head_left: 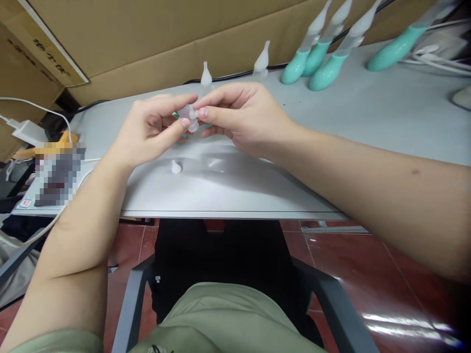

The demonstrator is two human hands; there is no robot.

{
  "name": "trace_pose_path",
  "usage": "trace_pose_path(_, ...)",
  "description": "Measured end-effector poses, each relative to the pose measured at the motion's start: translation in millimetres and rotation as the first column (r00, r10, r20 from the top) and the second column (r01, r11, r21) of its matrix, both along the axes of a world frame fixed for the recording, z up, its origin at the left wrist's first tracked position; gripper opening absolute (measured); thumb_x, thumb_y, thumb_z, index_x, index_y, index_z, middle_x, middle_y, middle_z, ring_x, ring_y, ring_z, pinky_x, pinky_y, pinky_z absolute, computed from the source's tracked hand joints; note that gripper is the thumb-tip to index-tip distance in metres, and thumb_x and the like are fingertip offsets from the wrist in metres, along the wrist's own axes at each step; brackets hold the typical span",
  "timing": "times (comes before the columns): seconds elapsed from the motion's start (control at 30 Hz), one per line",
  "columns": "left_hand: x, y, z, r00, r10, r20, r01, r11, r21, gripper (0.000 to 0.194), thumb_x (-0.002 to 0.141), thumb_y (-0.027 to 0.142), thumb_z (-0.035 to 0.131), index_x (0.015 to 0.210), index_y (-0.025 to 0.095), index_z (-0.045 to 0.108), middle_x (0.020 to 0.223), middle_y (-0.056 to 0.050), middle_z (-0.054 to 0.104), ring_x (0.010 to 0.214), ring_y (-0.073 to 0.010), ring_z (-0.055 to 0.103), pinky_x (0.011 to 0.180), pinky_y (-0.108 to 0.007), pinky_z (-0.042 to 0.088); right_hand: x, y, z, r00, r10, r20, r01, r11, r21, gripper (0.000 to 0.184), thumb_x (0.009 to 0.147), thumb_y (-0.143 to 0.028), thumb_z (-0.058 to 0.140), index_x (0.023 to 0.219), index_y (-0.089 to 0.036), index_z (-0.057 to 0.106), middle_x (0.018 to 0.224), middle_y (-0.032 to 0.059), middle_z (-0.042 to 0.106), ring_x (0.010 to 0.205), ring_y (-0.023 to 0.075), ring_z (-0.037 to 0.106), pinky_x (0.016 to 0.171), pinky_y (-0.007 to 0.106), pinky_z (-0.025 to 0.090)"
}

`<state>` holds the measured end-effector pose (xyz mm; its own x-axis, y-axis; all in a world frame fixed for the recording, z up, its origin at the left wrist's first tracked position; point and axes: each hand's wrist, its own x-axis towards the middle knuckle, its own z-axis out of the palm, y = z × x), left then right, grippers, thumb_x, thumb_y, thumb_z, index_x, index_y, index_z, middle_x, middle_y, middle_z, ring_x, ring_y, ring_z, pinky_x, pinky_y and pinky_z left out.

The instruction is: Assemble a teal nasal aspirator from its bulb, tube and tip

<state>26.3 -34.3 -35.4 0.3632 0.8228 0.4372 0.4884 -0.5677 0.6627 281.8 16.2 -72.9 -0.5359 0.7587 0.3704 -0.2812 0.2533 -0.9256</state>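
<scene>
Head view: a small translucent silicone tip [190,117] is pinched between the fingertips of the left hand [152,130] and right hand [243,117], held just above the desk [235,191]. Slippery and tiny, it could pop free and roll off the edge. No containers show; a loose tip [175,167] lies below, teal devices [316,61] stand behind.

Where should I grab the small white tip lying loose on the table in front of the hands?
Take the small white tip by its rounded bulb, probably from straight above: it lies on its side on the bare grey table, the narrow end too thin to pinch. Both the left hand and right hand are busy with a clear piece.
</scene>
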Motion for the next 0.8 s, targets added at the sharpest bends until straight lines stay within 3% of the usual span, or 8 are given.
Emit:
trace_pose_path(0.17,2,2,-7.0,0.999,-0.011,0.037,0.010,1.000,0.029,0.044,0.114,0.059,0.093,0.146,0.029,0.098,0.132,-0.012,0.090,0.109,-0.0281,0.094,0.093,-0.043,0.086,0,-5,3.2,0.999,-0.011,-0.049,0.008,0.998,-0.054,0.027,0.095,-0.037,0.111,0.108,-0.027,0.090,0.117,0.0032,0.091,0.111,0.0232,0.088,0.104,0.038,0.076)
trace_pose_path(0.33,2,4,-10.7,0.997,-0.036,0.069,0.036,0.999,-0.001,0.049,0.116,0.063,0.092,0.153,0.030,0.094,0.149,-0.014,0.088,0.120,-0.0310,0.095,0.100,-0.048,0.088,3,-3,3.4,1.000,0.009,-0.010,-0.010,0.996,-0.090,0.027,0.097,-0.035,0.112,0.108,-0.030,0.088,0.121,0.0025,0.093,0.116,0.0260,0.089,0.112,0.042,0.078)
trace_pose_path(0.47,4,4,-9.4,0.993,0.018,0.115,-0.009,0.997,-0.081,0.065,0.112,0.065,0.097,0.163,0.026,0.086,0.144,-0.010,0.093,0.118,-0.0279,0.095,0.107,-0.048,0.087,1,1,1.0,0.998,0.034,-0.062,-0.042,0.989,-0.145,0.029,0.097,-0.035,0.112,0.107,-0.029,0.086,0.116,0.0025,0.094,0.113,0.0235,0.088,0.111,0.040,0.076)
trace_pose_path(0.63,5,5,-8.6,0.994,0.054,0.090,-0.042,0.991,-0.129,0.069,0.109,0.075,0.098,0.153,0.023,0.087,0.148,-0.009,0.096,0.119,-0.0272,0.094,0.114,-0.051,0.085,3,2,0.7,0.999,0.044,-0.010,-0.045,0.995,-0.084,0.033,0.093,-0.039,0.115,0.104,-0.033,0.085,0.125,0.0016,0.097,0.127,0.0308,0.091,0.117,0.051,0.078)
trace_pose_path(0.8,5,6,-9.4,0.994,0.029,0.104,-0.017,0.994,-0.109,0.062,0.109,0.070,0.098,0.149,0.024,0.091,0.147,-0.007,0.095,0.116,-0.0247,0.094,0.114,-0.048,0.085,5,6,-0.1,0.999,0.051,0.002,-0.051,0.998,-0.049,0.032,0.090,-0.040,0.114,0.098,-0.033,0.084,0.124,0.0009,0.097,0.126,0.0322,0.092,0.124,0.056,0.078)
